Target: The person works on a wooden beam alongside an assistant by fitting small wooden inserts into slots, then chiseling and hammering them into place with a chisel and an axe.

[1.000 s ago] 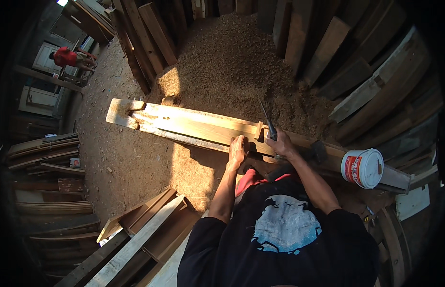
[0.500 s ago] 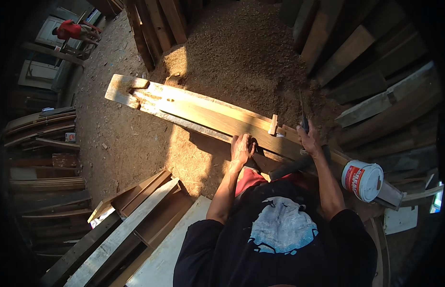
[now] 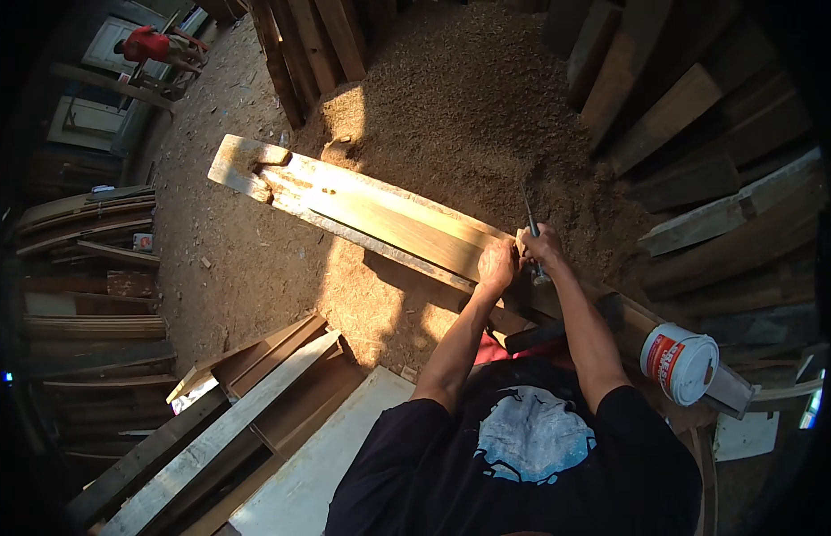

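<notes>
A long pale wooden board (image 3: 397, 221) lies lengthwise on a narrow, rough-edged wooden bench (image 3: 241, 165) in front of me. My left hand (image 3: 496, 265) is closed at the board's near end, and its fingertips are hidden. Just beside it, my right hand (image 3: 544, 247) is closed around a long thin tool (image 3: 529, 207) with a slim blade pointing away; its exact kind is unclear. A small wooden block (image 3: 521, 242) shows between the two hands, at the right fingers. Which fingers touch it cannot be made out.
A white-and-red bucket (image 3: 674, 364) stands at the right end of the bench. Timber planks (image 3: 665, 116) lean at the right, and more boards (image 3: 94, 326) are stacked at left. A wooden frame (image 3: 254, 393) lies lower left. A person in red (image 3: 147, 45) works far off; sawdust covers the ground.
Both hands have come together at the board's near end: the left moved right, the right moved left with the thin tool. The small wooden block that lay on the board is now between them.
</notes>
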{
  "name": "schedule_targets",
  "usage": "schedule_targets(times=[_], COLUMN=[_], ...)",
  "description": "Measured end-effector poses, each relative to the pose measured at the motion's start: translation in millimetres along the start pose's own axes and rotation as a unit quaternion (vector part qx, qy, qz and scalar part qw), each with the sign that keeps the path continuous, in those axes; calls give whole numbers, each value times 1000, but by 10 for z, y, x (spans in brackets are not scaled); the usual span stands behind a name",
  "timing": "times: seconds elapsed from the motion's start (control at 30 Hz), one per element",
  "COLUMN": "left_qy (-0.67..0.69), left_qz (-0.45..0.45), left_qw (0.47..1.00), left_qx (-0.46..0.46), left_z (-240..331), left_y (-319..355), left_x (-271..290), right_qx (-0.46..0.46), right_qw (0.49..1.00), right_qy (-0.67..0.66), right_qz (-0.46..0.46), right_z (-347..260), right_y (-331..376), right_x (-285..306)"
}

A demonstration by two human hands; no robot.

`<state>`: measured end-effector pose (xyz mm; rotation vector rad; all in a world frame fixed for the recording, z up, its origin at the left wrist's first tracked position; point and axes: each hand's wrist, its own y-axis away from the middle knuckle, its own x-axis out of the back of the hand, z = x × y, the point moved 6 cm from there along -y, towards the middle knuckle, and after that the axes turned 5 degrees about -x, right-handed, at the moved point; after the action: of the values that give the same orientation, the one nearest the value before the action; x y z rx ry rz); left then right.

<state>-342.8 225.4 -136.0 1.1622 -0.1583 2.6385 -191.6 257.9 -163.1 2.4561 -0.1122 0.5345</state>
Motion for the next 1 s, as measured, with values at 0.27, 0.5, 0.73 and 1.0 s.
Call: schedule_targets(times=[0.27, 0.5, 0.73, 1.0], left_qy=[71, 517, 141, 78], left_qz=[190, 106, 116, 104], left_qw=[979, 827, 983, 991], left_qx=[-23, 193, -17, -42], left_z=[-210, -355, -352, -341], left_y=[436, 576, 595, 588], left_x=[604, 654, 774, 750], right_qx=[22, 31, 15, 16], right_qw=[973, 976, 976, 971], right_qy=[-177, -175, -183, -212], right_qz=[-144, -128, -120, -106], right_z=[-577, -495, -364, -271], right_y=[847, 1171, 1415, 1550], right_x=[-26, 306, 372, 382])
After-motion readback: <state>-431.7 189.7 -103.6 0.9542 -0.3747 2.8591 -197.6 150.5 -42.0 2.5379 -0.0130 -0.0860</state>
